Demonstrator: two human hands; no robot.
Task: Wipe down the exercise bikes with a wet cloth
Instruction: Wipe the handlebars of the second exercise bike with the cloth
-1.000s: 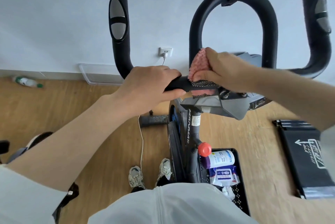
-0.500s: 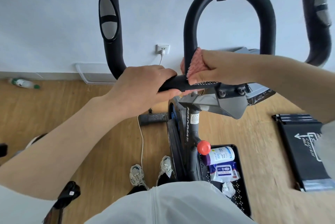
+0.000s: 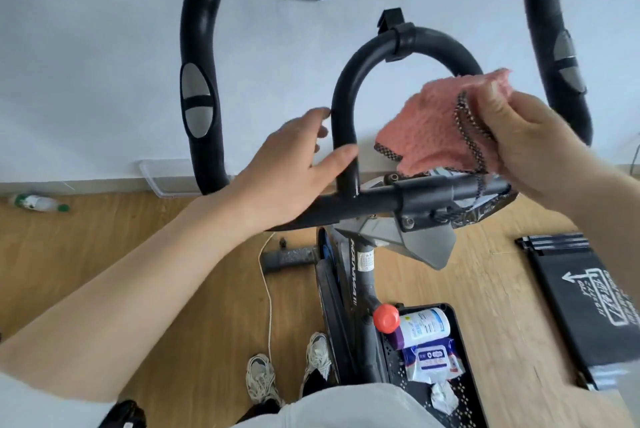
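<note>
Here, right hand point(image 3: 526, 147) gripping pink cloth point(image 3: 426, 126) above handlebar point(image 3: 374, 200), left hand point(image 3: 287, 171) released beside it, tray point(image 3: 464, 341) of wipes point(image 3: 433, 358) below

You are working in bright, soft, even light. The pale blue-white wall point(image 3: 104, 46) is evenly lit, and the light wooden plank floor point(image 3: 104, 247) carries only faint, soft-edged shadows. A dull sheen runs along the black tubular handlebar loop point(image 3: 343, 109). Your right hand point(image 3: 526, 143) and the fluffy pink cloth point(image 3: 426, 126) it grips are smeared by motion blur, their outlines soft. Toward the left edge, the wide lens bows the tall black side bar point(image 3: 204, 46).
</note>
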